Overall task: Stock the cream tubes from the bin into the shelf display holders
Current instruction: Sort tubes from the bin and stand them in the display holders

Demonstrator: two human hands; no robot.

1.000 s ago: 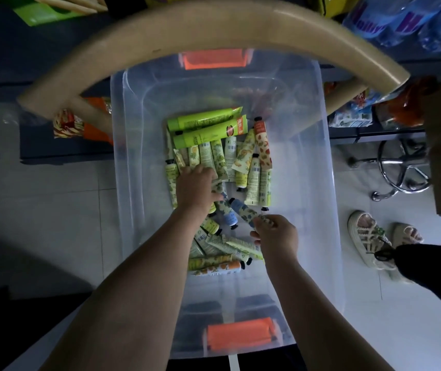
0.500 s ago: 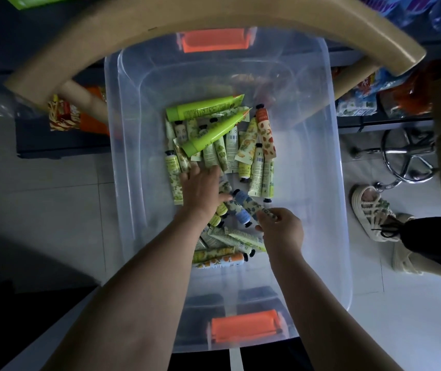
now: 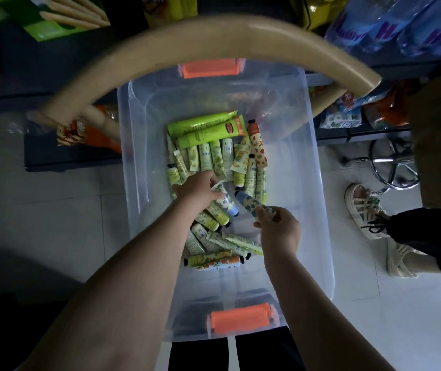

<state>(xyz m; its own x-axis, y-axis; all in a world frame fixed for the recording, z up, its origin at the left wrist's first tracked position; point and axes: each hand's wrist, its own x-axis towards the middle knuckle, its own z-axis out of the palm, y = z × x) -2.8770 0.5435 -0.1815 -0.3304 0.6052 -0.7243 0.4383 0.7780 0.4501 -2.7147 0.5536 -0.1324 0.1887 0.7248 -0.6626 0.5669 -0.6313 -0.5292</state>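
Nearest, at the six o'clock end of the clear bin (image 3: 318,210), sits an orange latch (image 3: 240,318). Just past it, at about four o'clock in the pile of cream tubes (image 3: 214,245), the right hand (image 3: 279,231) pinches the flat end of a blue-flowered tube (image 3: 248,203), which it also held a second ago. The left hand (image 3: 198,187), spread flat over the pile half a second ago, now has its fingers curled round a second blue-capped tube (image 3: 226,203). Several tubes show barcodes, but their print is too small to read. At twelve o'clock lie two large green tubes (image 3: 203,124); the lower one, slanted a moment ago, is nearly level again. Farther off, at one o'clock, a pack of water bottles (image 3: 401,28) bears a purple "H".
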